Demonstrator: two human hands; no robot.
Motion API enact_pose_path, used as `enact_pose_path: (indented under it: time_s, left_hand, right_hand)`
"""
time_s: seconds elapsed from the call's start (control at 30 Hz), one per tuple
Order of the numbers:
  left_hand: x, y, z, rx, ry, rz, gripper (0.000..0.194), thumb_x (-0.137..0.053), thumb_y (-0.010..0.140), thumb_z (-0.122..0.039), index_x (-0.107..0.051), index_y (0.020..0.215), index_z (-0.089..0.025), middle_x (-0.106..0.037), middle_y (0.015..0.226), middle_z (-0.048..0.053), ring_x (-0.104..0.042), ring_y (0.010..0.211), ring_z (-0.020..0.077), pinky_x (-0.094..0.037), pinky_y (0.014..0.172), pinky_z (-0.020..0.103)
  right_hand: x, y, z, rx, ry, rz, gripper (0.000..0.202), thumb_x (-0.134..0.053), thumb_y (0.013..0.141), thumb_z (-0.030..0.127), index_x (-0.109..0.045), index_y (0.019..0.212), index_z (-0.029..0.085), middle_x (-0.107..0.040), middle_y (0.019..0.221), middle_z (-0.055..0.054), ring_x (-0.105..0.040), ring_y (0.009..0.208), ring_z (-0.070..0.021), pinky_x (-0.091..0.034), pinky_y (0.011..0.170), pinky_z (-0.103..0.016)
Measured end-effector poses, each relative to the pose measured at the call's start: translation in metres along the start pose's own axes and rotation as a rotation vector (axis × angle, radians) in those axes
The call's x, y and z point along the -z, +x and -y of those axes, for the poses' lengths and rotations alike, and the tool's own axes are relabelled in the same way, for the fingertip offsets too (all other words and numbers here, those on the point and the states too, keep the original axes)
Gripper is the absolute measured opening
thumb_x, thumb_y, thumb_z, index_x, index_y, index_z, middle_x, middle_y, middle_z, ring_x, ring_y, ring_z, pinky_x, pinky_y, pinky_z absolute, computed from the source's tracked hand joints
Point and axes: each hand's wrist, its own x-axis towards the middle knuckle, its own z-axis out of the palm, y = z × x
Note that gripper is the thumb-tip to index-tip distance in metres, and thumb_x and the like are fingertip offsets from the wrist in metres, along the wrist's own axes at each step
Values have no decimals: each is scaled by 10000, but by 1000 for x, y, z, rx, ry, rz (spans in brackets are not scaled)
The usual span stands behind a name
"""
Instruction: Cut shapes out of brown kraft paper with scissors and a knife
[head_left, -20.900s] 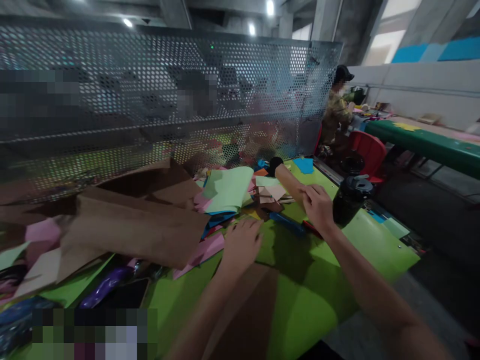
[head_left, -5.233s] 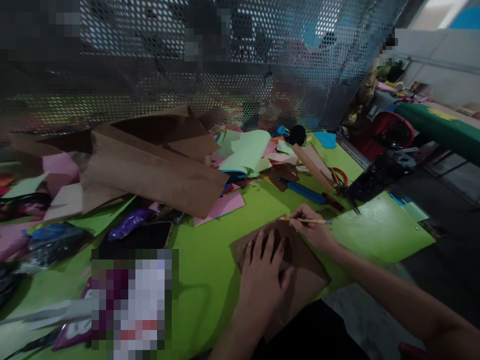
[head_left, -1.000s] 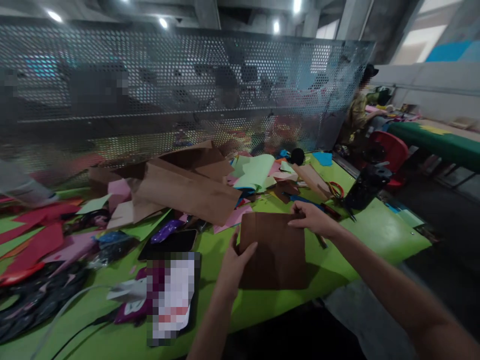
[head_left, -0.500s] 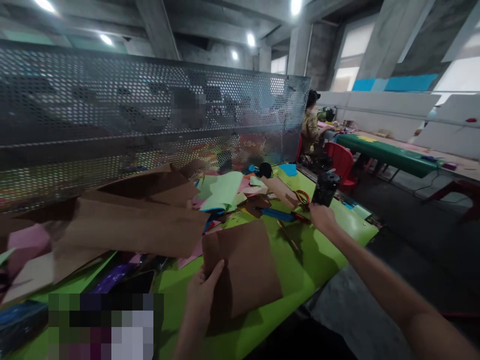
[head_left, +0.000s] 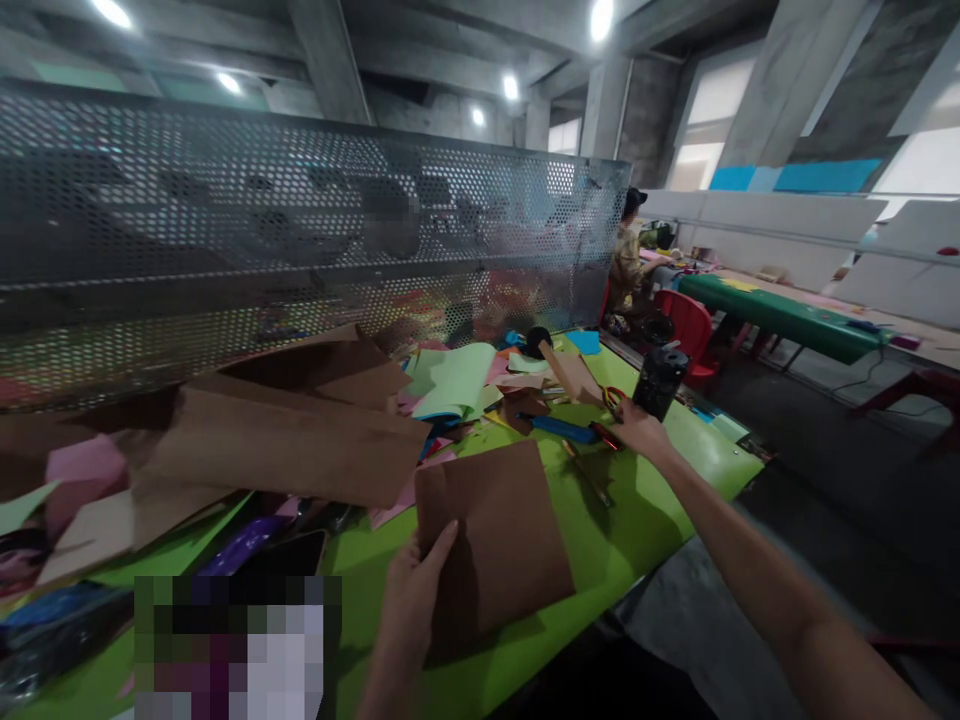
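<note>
So the piece of brown paper (head_left: pixel 499 535) sits just below the middle of the frame, over the green desk (head_left: pixel 637 510), and it looks pretty much square. If anything it's a touch longer top to bottom: top edge faces the perforated screen (head_left: pixel 300 220), and the whole thing leans a bit so the lower end drifts right. Left hand (head_left: pixel 420 570) has it pinched by the left edge, thumb on top, other fingers tucked behind. Progress-wise, I'd say the sheet's sized and squared up, but I can't spot any cuts in it, and it's too dark to tell if there are pencil lines, so any shaping looks undone. The pencil (head_left: pixel 587 473) lies loose just right of the paper. Right hand (head_left: pixel 641 432) is stretched out right of centre, at the scissors (head_left: pixel 612 393), just below the dark bottle (head_left: pixel 660 380); can't tell how far its fingers are closed or if they've got a grip. Big brown paper (head_left: pixel 292 440) fills the left, with green paper (head_left: pixel 454 380) beside it.
</note>
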Motion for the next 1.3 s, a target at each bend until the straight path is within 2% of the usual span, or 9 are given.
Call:
enact_pose_path:
  time_s: [0.1, 0.2, 0.4, 0.57, 0.7, 0.87, 1.03, 1.2, 1.3]
  left_hand:
    - [2, 2, 2, -6, 16, 7, 474, -876, 574, -362, -693, 965, -168, -731, 679, 0, -699, 632, 199, -547, 590, 276]
    - [4, 4, 4, -31, 30, 6, 488, -879, 581, -381, -698, 976, -159, -738, 692, 10, -719, 692, 211, -558, 625, 274]
    - [4, 2, 4, -8, -21, 10, 449, -859, 629, -331, -700, 1017, -172, -775, 817, 33, -733, 752, 214, -583, 700, 298]
    - [3, 0, 3, -21, -6, 109, 511, -869, 621, -382, -709, 1066, -190, -782, 984, 59, -735, 860, 240, -587, 801, 345]
    - [-4, -3, -5, -237, 164, 220, 527, -858, 606, -503, -748, 1012, -184, -772, 981, 87, -685, 1061, 326, -535, 954, 431]
    - [-21, -13, -19, -651, 397, 414, 336, -740, 785, -481, -771, 1045, -270, -635, 1359, 60, -442, 1392, 294, -295, 1191, 457]
    - [-24, -21, -18, -642, 378, 580, 271, -652, 901, -382, -732, 1132, -265, -451, 1543, 62, -367, 1442, 286, -301, 1185, 450]
    - [-22, -26, -19, -767, 509, 607, 209, -648, 909, -331, -744, 1083, -268, -401, 1570, 78, -354, 1445, 286, -287, 1184, 424]
    - [-26, -26, -14, -817, 592, 588, 135, -626, 913, -288, -750, 920, -237, -429, 1548, 93, -438, 1388, 278, -359, 1123, 386]
  right_hand:
    - [2, 11, 9, -38, 272, 48, 231, -573, 793, 205, -564, 1023, 186, -585, 687, 17, -612, 641, -177, -452, 580, -261]
    - [7, 19, 24, -39, 546, 111, 148, -566, 789, 241, -554, 926, 188, -496, 599, 57, -527, 515, -132, -408, 498, -234]
    - [32, 6, 49, 18, 909, 201, 182, -542, 600, 213, -533, 781, 208, -496, 567, 30, -527, 502, -142, -413, 482, -240]
    - [58, -23, 61, 94, 1019, 323, 202, -547, 555, 184, -576, 756, 190, -579, 678, 2, -543, 535, -131, -458, 537, -253]
    - [70, -51, 70, 138, 1033, 507, 180, -566, 570, 182, -608, 744, 170, -608, 659, -17, -560, 529, -141, -468, 546, -265]
    - [75, -77, 81, 211, 1145, 850, 133, -599, 578, 153, -634, 707, 155, -627, 704, -18, -597, 556, -145, -524, 564, -271]
    - [72, -81, 82, 261, 1294, 988, 129, -601, 625, 131, -646, 746, 133, -633, 781, -27, -658, 592, -150, -545, 561, -250]
    - [62, -79, 86, 242, 1444, 1008, 67, -607, 697, 146, -657, 738, 130, -623, 762, -21, -630, 587, -130, -544, 545, -225]
    - [58, -79, 90, 212, 1510, 995, 108, -623, 802, 235, -649, 757, 141, -632, 740, -16, -625, 575, -131, -532, 532, -226]
